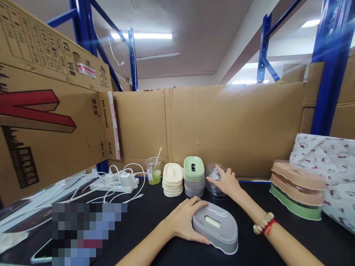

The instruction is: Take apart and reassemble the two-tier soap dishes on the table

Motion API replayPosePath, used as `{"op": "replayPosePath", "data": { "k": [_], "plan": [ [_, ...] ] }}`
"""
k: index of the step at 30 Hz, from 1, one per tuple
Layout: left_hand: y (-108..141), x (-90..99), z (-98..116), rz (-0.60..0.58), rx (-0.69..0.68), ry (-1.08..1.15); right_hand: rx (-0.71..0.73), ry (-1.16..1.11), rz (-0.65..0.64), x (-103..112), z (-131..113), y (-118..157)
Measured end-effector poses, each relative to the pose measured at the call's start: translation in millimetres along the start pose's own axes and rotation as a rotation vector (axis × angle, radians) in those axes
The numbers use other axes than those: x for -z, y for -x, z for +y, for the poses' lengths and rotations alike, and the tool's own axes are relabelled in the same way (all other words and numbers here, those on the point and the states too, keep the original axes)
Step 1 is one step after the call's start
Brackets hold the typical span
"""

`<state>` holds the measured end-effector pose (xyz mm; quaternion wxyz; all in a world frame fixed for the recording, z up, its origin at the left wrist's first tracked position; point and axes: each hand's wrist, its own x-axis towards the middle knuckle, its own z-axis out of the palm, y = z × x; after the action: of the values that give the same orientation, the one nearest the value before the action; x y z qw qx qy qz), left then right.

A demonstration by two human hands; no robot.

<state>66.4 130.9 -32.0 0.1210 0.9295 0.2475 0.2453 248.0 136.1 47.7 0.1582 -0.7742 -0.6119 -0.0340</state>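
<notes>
On the black tabletop, my left hand (185,218) grips the left end of a grey oval plastic cover (226,231) with a slot in its top; something pale shows through the slot. My right hand (226,181) is stretched out over a stack of clear plastic pieces (215,192), fingers spread; whether it touches them I cannot tell. Left of that stack, a light green lid-like piece (193,169) sits on grey pieces (194,187). Beside these stands a stack of cream lids (173,179).
A cup of green drink (154,175) with a straw stands behind a white power strip (115,184) and tangled cables. Peach and green covers (296,184) are stacked at right, by a patterned cloth (332,166). A cardboard wall (208,125) closes the back.
</notes>
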Motion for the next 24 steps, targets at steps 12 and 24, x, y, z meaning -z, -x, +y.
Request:
{"op": "replayPosePath", "data": {
  "k": [12,24],
  "plan": [
    [-2.1,0.9,5.5,0.079,0.088,0.440,0.053,-0.079,0.143,25.3,-7.4,8.0],
    [-9.5,39.5,16.7,0.586,0.231,1.087,0.514,-0.831,-0.080,4.5,-4.5,64.6]
  ]
}}
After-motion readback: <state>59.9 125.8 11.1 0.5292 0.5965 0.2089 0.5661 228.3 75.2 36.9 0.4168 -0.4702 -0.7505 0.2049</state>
